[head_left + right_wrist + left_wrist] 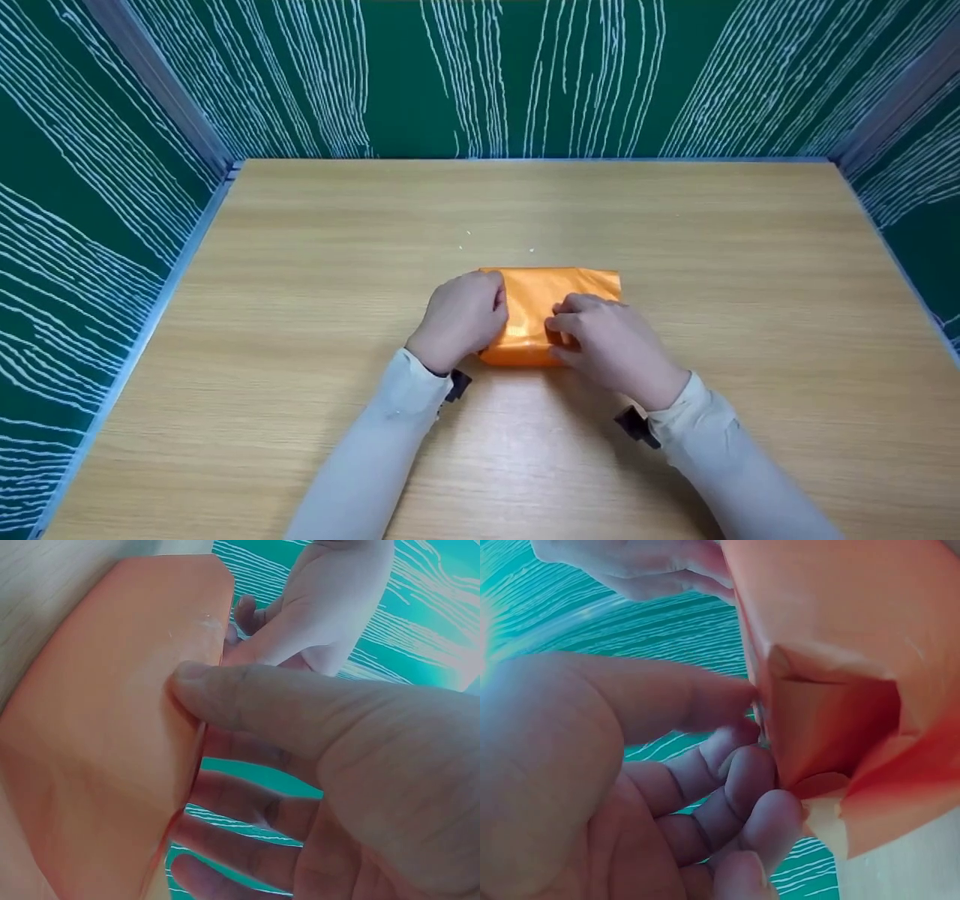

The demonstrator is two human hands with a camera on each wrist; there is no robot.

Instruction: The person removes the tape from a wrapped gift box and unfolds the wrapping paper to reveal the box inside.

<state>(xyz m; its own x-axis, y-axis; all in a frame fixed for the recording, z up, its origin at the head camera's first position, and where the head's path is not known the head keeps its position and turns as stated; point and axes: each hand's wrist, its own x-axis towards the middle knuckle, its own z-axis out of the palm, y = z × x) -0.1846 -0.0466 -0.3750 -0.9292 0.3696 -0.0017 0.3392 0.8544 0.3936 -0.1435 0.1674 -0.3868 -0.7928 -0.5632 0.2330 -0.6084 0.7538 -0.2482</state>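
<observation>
An orange paper package (529, 300) lies on the wooden table in front of me, its paper smooth and slightly shiny. At its left end my left hand (466, 311) pinches the edge of the paper between thumb and curled fingers. In the left wrist view that end of the package (832, 607) gapes, with creased flaps around a dark hollow; what is inside cannot be seen. My right hand (611, 341) grips the right part, its thumb (225, 690) pressing the near side while the fingers bend over the top.
Tiny white scraps (532, 250) dot the wooden table (337, 225) beyond the package. Green panels (405, 75) with wavy white lines wall in the back and both sides. Both wrists carry small black devices (637, 427) over pale sleeves.
</observation>
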